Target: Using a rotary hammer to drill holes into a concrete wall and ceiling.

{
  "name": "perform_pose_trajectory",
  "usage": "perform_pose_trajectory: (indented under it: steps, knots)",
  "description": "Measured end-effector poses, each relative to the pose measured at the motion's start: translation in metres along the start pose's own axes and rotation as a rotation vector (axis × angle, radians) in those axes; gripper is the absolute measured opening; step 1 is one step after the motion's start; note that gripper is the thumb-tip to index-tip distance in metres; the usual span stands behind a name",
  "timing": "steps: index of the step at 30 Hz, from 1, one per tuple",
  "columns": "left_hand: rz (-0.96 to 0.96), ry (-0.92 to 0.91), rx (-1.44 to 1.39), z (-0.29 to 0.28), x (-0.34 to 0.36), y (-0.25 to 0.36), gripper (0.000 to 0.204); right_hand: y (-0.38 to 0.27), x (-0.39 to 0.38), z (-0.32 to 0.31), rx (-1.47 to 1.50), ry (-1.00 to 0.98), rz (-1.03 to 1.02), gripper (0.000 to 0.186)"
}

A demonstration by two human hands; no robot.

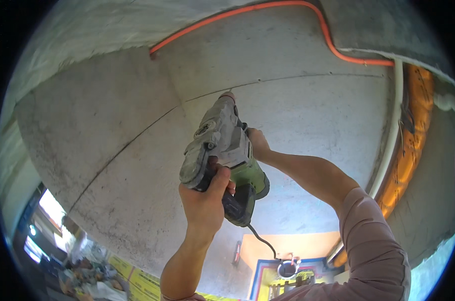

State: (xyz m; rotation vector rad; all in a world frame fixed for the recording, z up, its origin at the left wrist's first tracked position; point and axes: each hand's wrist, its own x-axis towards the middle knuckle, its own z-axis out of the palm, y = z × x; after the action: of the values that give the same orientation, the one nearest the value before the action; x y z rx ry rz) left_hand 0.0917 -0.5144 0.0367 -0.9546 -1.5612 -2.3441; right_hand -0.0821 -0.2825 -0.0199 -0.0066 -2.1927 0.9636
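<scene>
Clearly, the left hand (pixel 205 200) wraps the rear handle (pixel 236 206) of the green-grey rotary hammer (pixel 230 138) at centre frame; the right hand (pixel 259 144) clasps its side, fingers partly hidden. Its bit (pixel 231 90) touches or nears the concrete's (pixel 312 130) dark line (pixel 142 132); drilling seems underway, calling for steady pressure. No lettering is legible.

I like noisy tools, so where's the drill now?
In the head view, the drill is in the middle, left hand at its rear, right forearm to its right, its tip near a dark line.
</scene>
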Motion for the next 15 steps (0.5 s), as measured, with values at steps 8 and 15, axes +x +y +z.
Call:
perform_pose_trajectory:
  steps: [8, 15]
  knots:
    - [-0.041, 0.254, -0.114, -0.083, 0.028, -0.011, 0.012, -0.042, 0.027, 0.077, -0.103, -0.108, -0.106, 0.027]
    - [-0.035, 0.289, -0.129, -0.123, 0.054, -0.016, 0.009, -0.061, 0.058, 0.106, -0.191, -0.119, -0.141, 0.029]
